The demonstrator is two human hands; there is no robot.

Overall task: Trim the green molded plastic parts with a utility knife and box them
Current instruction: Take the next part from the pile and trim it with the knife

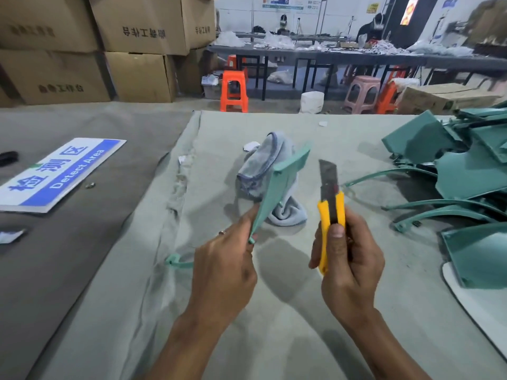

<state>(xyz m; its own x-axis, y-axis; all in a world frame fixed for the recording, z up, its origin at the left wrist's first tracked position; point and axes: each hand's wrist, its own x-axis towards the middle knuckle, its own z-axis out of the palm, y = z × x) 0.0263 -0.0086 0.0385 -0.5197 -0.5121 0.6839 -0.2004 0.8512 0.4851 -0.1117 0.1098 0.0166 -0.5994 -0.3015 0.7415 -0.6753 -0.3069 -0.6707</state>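
At nine o'clock on the dark cloth, a blue-and-white "Detect Area" sign [59, 173], lying flat. Behind it, at eleven o'clock, stacked cardboard boxes [96, 48]. Over the pale cloth of the bench [153, 270], left of centre, the left hand [225, 267], fingers curled round the lower end of a green molded part [282, 185], held up off the cloth and slanting toward one o'clock. Trailing from under that hand toward nine o'clock, a thin green strip [178, 261] of the same plastic. Just behind the held part, a crumpled grey-blue rag [270, 171] on the cloth. Right of centre, the right hand [351, 259] wrapped round a yellow utility knife [330, 209], thumb pressed on the handle, blade out and pointing to twelve o'clock, apart from the part. At three o'clock, a heap of green molded parts [461, 165] with curved arms reaching toward the middle. Far off at one o'clock, orange stools [234, 90] beside long dark tables.
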